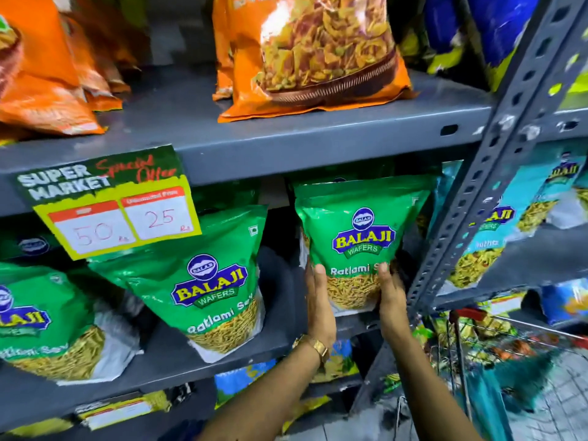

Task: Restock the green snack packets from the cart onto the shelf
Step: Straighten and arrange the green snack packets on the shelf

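Green Balaji Ratlami Sev foil packet [361, 237] is upright at the right end of the grey metal shelf [222, 348], and we've got it pinched on both sides: left hand [319, 310] and right hand [392, 300], fingers [319, 272] clamped on its lower edges. Two matching green packets [206, 281] lean just left, under the yellow price tag [117, 214].

A green snack packet [362, 237] is held upright at the shelf [222, 351] front; two more green packets [203, 281] are leaned alongside.
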Available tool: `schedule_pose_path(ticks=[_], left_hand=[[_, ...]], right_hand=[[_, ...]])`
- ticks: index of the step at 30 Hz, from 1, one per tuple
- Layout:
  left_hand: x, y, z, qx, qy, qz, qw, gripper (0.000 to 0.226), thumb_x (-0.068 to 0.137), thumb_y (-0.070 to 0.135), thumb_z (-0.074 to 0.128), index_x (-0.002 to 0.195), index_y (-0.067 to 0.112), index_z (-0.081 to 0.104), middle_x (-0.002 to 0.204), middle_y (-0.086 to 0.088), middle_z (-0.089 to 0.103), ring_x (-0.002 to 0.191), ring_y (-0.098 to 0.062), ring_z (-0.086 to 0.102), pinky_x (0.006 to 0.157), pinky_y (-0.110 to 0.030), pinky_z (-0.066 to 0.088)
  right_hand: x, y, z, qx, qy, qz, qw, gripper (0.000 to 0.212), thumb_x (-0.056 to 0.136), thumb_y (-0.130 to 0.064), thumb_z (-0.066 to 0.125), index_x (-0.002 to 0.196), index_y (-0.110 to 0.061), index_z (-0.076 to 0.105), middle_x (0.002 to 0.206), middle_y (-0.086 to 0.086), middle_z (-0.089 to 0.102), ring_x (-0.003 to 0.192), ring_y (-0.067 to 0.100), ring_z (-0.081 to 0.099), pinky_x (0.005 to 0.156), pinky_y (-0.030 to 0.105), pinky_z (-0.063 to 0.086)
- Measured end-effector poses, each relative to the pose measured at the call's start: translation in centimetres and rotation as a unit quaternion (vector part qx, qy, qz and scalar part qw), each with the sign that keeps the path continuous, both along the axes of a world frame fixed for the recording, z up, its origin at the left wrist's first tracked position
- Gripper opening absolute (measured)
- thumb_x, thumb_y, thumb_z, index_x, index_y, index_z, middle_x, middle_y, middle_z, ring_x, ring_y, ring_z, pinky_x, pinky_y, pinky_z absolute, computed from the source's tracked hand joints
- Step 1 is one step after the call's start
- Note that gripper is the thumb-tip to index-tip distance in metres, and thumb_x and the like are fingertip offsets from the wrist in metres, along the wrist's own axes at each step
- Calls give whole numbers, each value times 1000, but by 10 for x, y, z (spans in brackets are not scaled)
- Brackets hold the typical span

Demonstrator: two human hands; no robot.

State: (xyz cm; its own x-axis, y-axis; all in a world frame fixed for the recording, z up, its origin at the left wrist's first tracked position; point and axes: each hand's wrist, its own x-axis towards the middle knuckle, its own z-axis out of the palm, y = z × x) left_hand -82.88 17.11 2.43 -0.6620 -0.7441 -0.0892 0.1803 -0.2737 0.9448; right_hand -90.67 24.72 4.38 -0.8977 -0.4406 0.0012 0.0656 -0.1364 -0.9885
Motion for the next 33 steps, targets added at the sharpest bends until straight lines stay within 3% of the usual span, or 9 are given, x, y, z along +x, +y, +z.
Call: schedule_pose_path(ticks=[3, 7, 12, 16, 22, 25, 27, 30, 33], left_hand=[[-2, -4, 8, -37, -25, 29, 999, 71, 83, 75, 44, 141, 33, 43, 148, 1, 49, 140, -23, 43, 117, -54, 30], [-4, 1, 13, -80, -52, 90, 991, 87, 76, 85, 38, 146, 34, 33, 158, 6, 34, 148, -14, 27, 122, -52, 20], [-6, 0, 8, -84, -24, 103, 991, 82, 76, 85, 35, 141, 36, 41, 148, 6, 49, 141, -19, 40, 119, -56, 23], [-5, -2, 4, -99, -41, 103, 989, 70, 76, 87, 31, 132, 49, 46, 140, 12, 56, 135, -19, 45, 116, -55, 29], [18, -5, 14, -161, -121, 75, 977, 106, 63, 97, 16, 147, 35, 32, 154, 16, 35, 145, -11, 25, 122, -48, 20], [61, 8, 23, -272, -96, 66, 955, 85, 80, 84, 22, 149, 36, 19, 157, 24, 17, 149, -2, 13, 124, -41, 14], [98, 15, 25, -396, -71, 68, 913, 70, 92, 67, 28, 151, 29, 20, 162, 9, 19, 151, -14, 15, 124, -38, 15], [143, 14, 11, -504, -56, 147, 849, 72, 93, 62, 31, 150, 20, 23, 159, -13, 19, 148, -36, 18, 121, -49, 18], [163, 1, 12, -371, -60, 287, 881, 83, 92, 64, 33, 148, 4, 19, 157, -18, 16, 149, -33, 16, 120, -52, 21]], right_hand=[[-5, -4, 1, -10, -32, 0, 999, 105, 55, -87, 55, 133, -17, 53, 131, 5, 63, 115, 15, 61, 91, 24, 54], [-12, -15, 7, -39, -60, 27, 997, 101, 55, -83, 62, 134, -22, 51, 133, 7, 62, 121, 23, 60, 106, 47, 45], [-10, -21, 9, -60, -66, 60, 994, 103, 57, -79, 65, 134, -12, 50, 133, 15, 61, 120, 28, 61, 98, 42, 53], [-12, -20, 8, -39, -44, 56, 997, 96, 61, -80, 62, 135, -20, 50, 134, 6, 62, 121, 20, 60, 102, 42, 50], [-3, -15, 0, 20, 1, -22, 1000, 95, 68, -87, 43, 141, -27, 43, 141, -1, 55, 131, 17, 51, 113, 46, 37], [38, -7, 3, 40, 118, -107, 986, 90, 82, -76, 34, 147, -14, 30, 146, -8, 45, 137, 17, 41, 116, 32, 32], [76, 1, 2, 64, 253, -142, 955, 85, 87, -69, 32, 148, -10, 27, 152, 1, 35, 142, 22, 31, 117, 38, 26], [114, 0, -8, 63, 394, -53, 915, 69, 90, -64, 33, 143, -19, 32, 150, -15, 29, 138, 13, 29, 115, 32, 23], [133, -31, -6, 45, 334, 101, 936, 63, 87, -69, 36, 140, -34, 34, 140, -28, 29, 132, 8, 35, 110, 22, 27]])
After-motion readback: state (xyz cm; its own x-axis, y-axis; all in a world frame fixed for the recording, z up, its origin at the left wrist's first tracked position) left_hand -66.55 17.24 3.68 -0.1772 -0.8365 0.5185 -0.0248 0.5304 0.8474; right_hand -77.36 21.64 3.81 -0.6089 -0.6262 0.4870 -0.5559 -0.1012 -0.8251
